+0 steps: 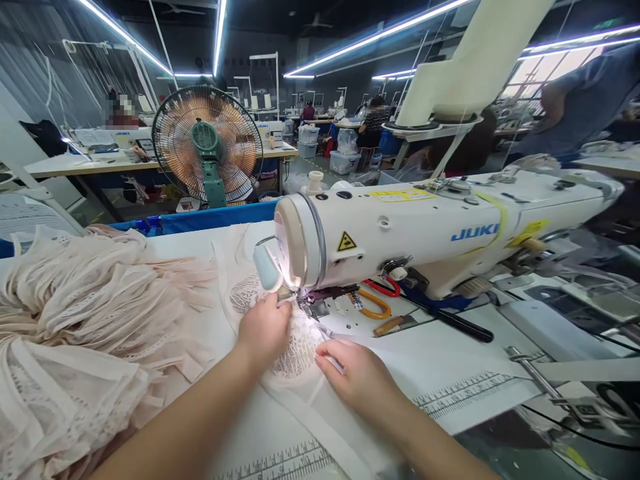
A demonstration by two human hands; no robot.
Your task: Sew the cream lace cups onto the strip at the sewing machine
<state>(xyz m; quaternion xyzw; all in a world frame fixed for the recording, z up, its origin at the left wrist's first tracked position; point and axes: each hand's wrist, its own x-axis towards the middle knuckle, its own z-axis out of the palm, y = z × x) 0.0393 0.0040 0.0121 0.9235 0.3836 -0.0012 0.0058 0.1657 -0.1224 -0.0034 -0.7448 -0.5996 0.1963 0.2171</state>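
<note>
A pale pink lace garment piece (293,357) lies under the head of a white sewing machine (350,233), partly beneath the presser foot (306,305). My left hand (265,330) is closed on the lace just left of the needle area, its fingertips partly hidden. On the near right side, my right hand (353,370) pinches the edge of the same piece between thumb and fingers. A slim grey metal thing shows by its fingertips; I cannot make out its kind. A light-coloured strip of the fabric trails toward the table's front edge.
Pale garment pieces (90,333) are heaped at the left. Orange-handled scissors (375,305), a wooden-handled tool (389,326) and a black bar (460,323) lie under the machine arm. Printed rulers (285,463) mark the table. A fan (207,143) stands beyond; people sit farther back.
</note>
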